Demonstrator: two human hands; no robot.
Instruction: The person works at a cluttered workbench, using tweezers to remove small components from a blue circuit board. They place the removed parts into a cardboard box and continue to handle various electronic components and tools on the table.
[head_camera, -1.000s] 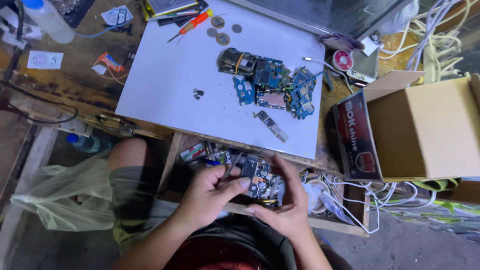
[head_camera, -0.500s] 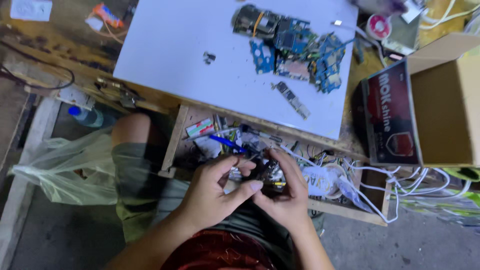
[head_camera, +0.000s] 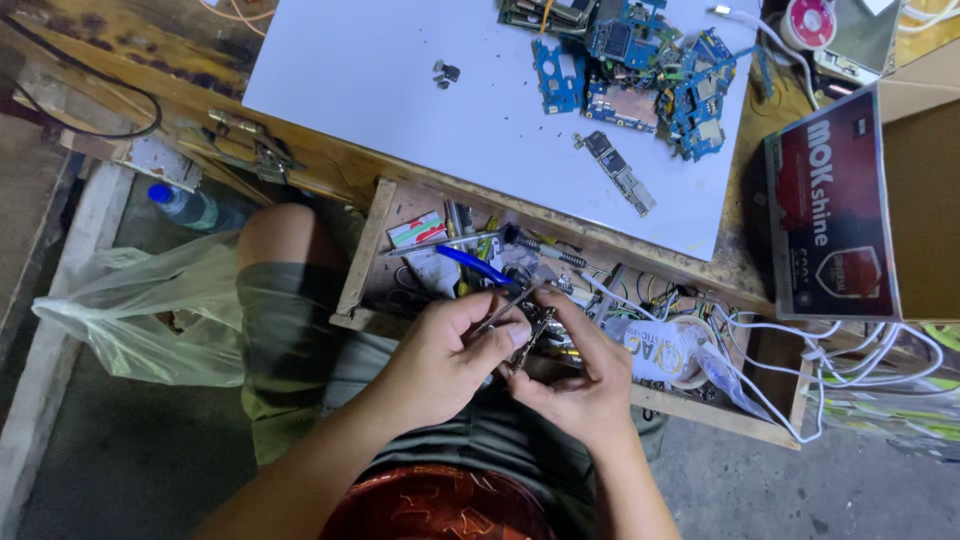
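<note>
Left hand (head_camera: 440, 350) grip pinching tweezers (head_camera: 505, 307), right hand (head_camera: 575, 375) grip clamped on small circuit board (head_camera: 530, 330), over open drawer (head_camera: 362, 262)

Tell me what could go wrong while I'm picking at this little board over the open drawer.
A loosened part could drop from the small circuit board into the cluttered drawer and be hard to find. The tweezers in the left hand might slip and scratch the board or jab the right hand.
</note>
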